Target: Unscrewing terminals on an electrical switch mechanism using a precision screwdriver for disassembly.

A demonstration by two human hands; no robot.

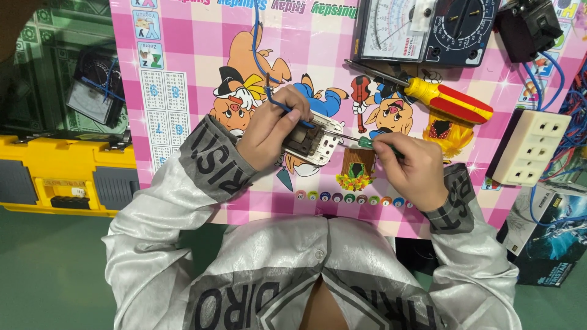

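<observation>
While the left hand (269,128) pinches it, the white switch module (313,144) shows its brown back. Blue wire (263,73) exits at 11 o'clock. Right hand (408,164) clenches a green-handled screwdriver (361,141).

A small white switch module (315,143) with a brown back lies tilted on the pink table (195,91). A blue wire (260,55) runs up from it. A thin green-handled screwdriver (361,142) points at its right edge.

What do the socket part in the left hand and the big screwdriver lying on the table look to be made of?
Socket module: seemingly moulded plastic, glossy white frame with a dark brown insert. Large screwdriver: translucent-looking yellow and red handle, probably hard plastic, with a grey metallic shaft. The left hand hides part of the module.
</observation>
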